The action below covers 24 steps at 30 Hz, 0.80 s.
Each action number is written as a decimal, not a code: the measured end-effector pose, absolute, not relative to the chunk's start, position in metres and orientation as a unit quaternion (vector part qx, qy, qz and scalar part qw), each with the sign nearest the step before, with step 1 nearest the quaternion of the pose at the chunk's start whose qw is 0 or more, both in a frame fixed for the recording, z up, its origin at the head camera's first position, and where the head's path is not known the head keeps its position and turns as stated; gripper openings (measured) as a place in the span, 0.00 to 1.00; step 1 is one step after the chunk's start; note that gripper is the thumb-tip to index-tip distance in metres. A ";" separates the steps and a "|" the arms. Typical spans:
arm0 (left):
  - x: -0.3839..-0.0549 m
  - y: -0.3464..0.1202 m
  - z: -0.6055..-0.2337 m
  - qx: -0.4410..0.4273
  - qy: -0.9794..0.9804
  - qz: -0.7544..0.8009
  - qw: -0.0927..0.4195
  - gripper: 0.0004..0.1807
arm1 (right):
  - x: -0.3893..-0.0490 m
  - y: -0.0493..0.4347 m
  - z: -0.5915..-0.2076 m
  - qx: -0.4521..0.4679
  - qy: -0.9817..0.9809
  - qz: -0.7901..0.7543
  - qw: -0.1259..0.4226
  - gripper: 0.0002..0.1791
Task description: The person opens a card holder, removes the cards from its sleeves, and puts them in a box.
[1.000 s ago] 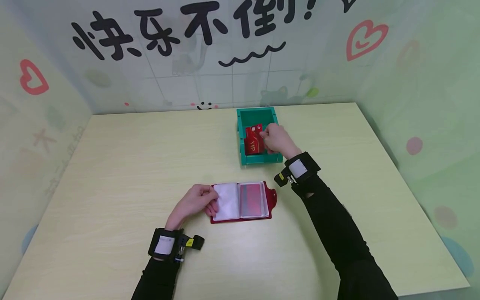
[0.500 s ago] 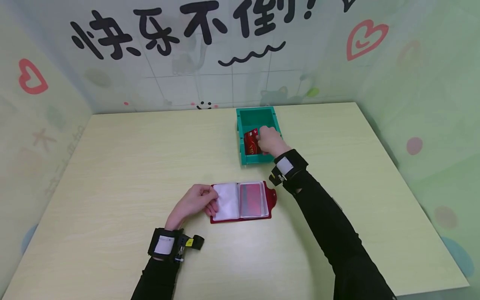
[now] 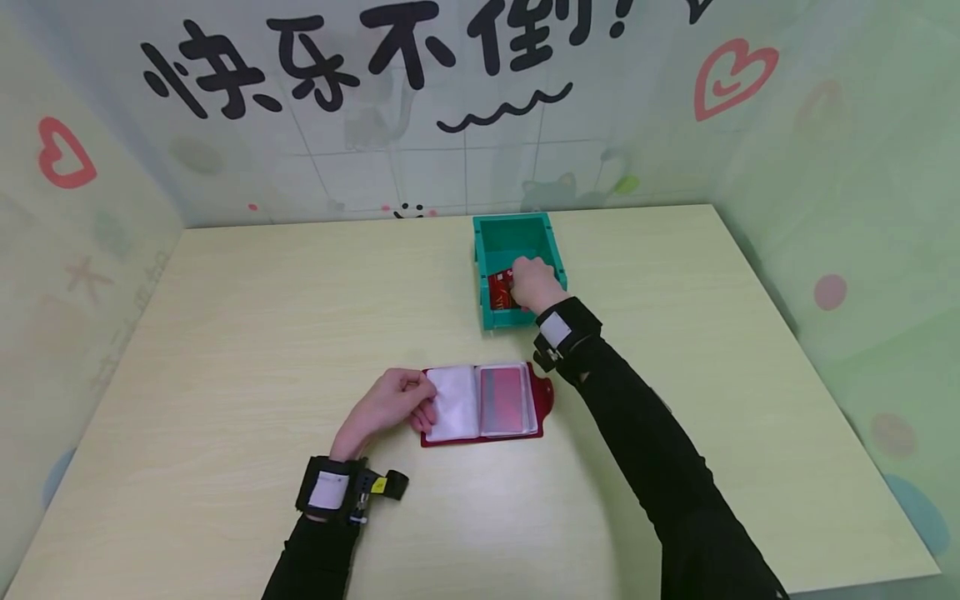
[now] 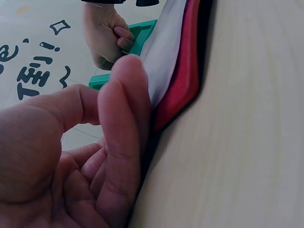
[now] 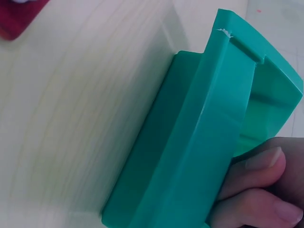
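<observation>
A small red card holder (image 3: 536, 435) lies spread on the table, with a white page (image 3: 453, 404) on the left and clear sleeves holding a pinkish card (image 3: 506, 400) on the right. My left hand (image 3: 393, 404) pinches its left edge; the left wrist view shows thumb and finger close together beside the white page (image 4: 164, 52) and red cover (image 4: 183, 90). Behind it, my right hand (image 3: 536, 285) reaches into a green bin (image 3: 512, 227), fingers curled over a red card (image 3: 501, 290). Its fingertips are hidden, so I cannot tell whether they grip the card.
The bin's near wall (image 5: 190, 142) rises close beside the right fingers. A pale wooden table (image 3: 262, 333) spreads around the bin and card holder. Printed walls stand along its back and both sides, the back one bearing black lettering (image 3: 408, 42).
My right hand has shifted left and slightly toward me inside the bin, covering more of the red card, which has turned a little. The left hand and card holder have stayed put.
</observation>
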<state>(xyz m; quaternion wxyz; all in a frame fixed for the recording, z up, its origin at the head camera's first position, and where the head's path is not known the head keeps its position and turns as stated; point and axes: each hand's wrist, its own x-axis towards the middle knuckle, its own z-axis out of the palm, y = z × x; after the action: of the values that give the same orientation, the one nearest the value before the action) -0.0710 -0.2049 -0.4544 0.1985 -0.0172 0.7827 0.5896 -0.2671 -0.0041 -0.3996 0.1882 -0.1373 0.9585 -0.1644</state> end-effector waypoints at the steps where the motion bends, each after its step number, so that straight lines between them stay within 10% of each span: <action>1: -0.071 -0.205 -0.454 -0.016 0.782 0.590 0.198 0.14 | -0.267 -0.005 -0.400 -0.137 0.959 -0.162 0.187 0.14; 24: -0.069 -0.204 -0.453 -0.023 0.784 0.588 0.196 0.14 | -0.257 -0.003 -0.396 -0.157 0.954 -0.192 0.167 0.04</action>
<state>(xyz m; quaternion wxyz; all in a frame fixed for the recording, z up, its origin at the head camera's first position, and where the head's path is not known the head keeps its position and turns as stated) -0.0686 -0.2039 -0.4532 0.1955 -0.0230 0.7844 0.5882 -0.2574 -0.0030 -0.3962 0.1666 -0.1572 0.9542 -0.1922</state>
